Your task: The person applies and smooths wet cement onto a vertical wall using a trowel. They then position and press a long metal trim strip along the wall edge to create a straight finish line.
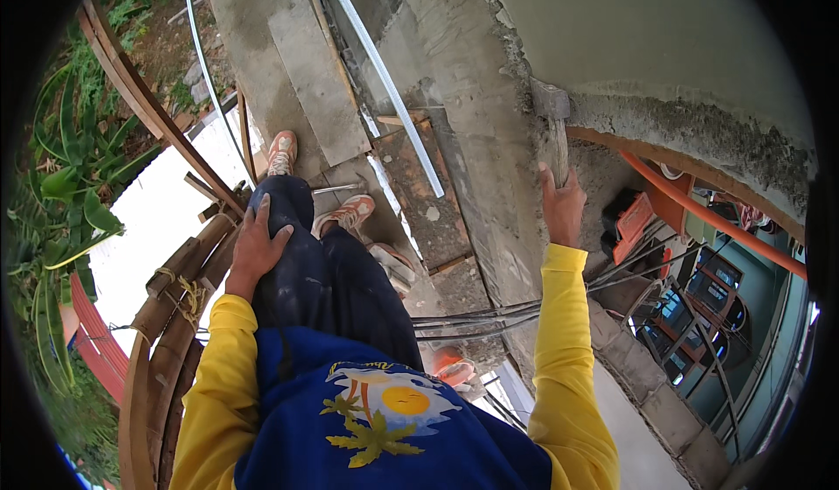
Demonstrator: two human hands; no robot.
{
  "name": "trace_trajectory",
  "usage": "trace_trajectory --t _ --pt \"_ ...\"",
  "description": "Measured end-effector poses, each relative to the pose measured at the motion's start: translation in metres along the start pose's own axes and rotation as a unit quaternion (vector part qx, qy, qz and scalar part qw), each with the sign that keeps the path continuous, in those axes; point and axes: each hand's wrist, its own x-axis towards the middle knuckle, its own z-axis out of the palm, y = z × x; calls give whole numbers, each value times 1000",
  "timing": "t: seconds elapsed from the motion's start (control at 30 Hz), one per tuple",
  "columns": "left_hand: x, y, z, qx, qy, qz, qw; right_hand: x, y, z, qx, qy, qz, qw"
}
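Note:
My right hand (564, 208) is closed around the wooden handle of a hammer (551, 103). The hammer's grey, blocky head lies at the broken edge of the concrete ledge (489, 114), below the smooth plastered surface (664, 35). Whether the head touches the concrete, I cannot tell. Resting on my dark-trousered leg (301, 267) near the knee is my left hand (260, 247), its fingers spread and nothing in it. Beside my shoes, a thin metal rod (339, 187) lies on the boards.
A long perforated metal strip (389, 79) slants across the boards (315, 79). Bundled cables (476, 317) cross towards the right, below an orange pipe (717, 215). An orange bucket (453, 366) stands low behind me. Roped wooden poles (175, 289) and plants (65, 175) border the left.

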Motion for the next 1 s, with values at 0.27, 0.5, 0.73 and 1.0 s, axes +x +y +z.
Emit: trace_trajectory --t 0.27,0.5,0.73,1.0 --pt "-14 -7 35 32 1 -25 999 -16 -9 0 121 53 32 991" --pt "-5 -4 21 29 -15 -88 996 -13 -8 -10 84 51 12 995" --pt "0 -12 30 45 -6 -95 994 -3 19 -3 -33 -28 13 999" --pt "-2 -3 26 36 1 -81 996 8 -21 1 92 68 10 993"
